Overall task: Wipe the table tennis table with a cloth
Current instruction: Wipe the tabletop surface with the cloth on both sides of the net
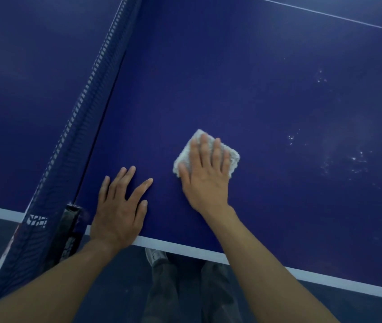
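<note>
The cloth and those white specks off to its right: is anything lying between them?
Nothing. In the head view only bare blue table separates the cloth, pressed flat under the right hand, from the white specks.

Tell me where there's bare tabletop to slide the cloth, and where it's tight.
Free: the broad blue stretch of table between net, far white line and cloth; also from the cloth rightwards to the white specks. Tight: the near corner, where the left hand lies flat between net clamp and the right hand on the cloth.
</note>
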